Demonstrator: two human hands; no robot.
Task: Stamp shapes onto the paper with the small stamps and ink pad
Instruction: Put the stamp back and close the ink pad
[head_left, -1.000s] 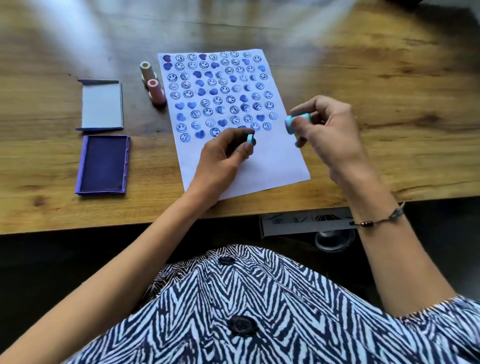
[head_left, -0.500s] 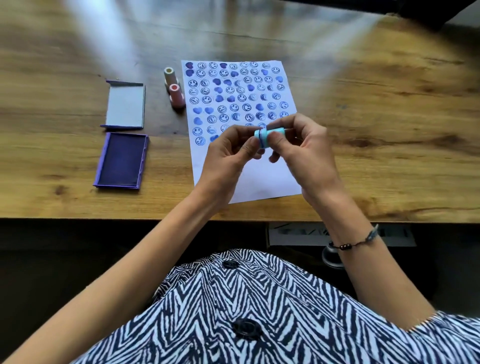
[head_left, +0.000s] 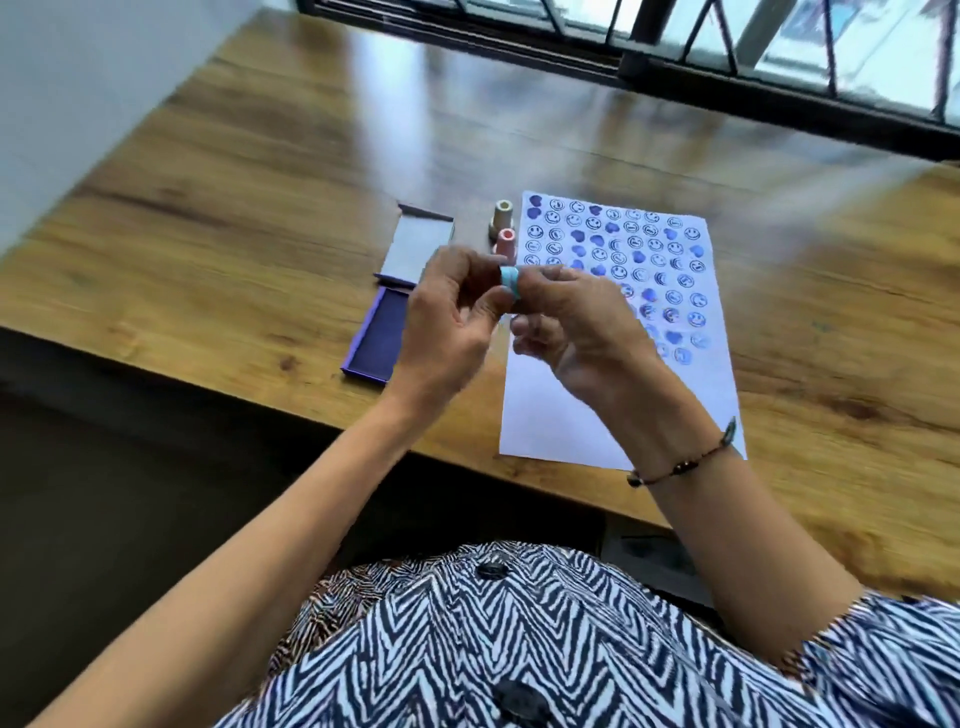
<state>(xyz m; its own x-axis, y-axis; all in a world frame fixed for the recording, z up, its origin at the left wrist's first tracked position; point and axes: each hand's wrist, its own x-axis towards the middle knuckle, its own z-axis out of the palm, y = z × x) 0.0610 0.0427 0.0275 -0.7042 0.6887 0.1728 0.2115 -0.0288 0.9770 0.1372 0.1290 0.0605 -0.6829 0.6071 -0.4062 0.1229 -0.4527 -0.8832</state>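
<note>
Head view: I see both hands raised over the counter's near edge, left hand (head_left: 447, 322) and right hand (head_left: 576, 332) pinching the blue stamp (head_left: 510, 278) between them; ink pad (head_left: 382, 335) lies left, nearer my left hand; paper (head_left: 550, 415) right.

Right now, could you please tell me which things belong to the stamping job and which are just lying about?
In use:
- small light-blue stamp, held by left hand and right hand
- white stamped paper sheet
- open purple ink pad

Lying about:
- beige stamp
- pink stamp
- grey ink-pad lid
</note>
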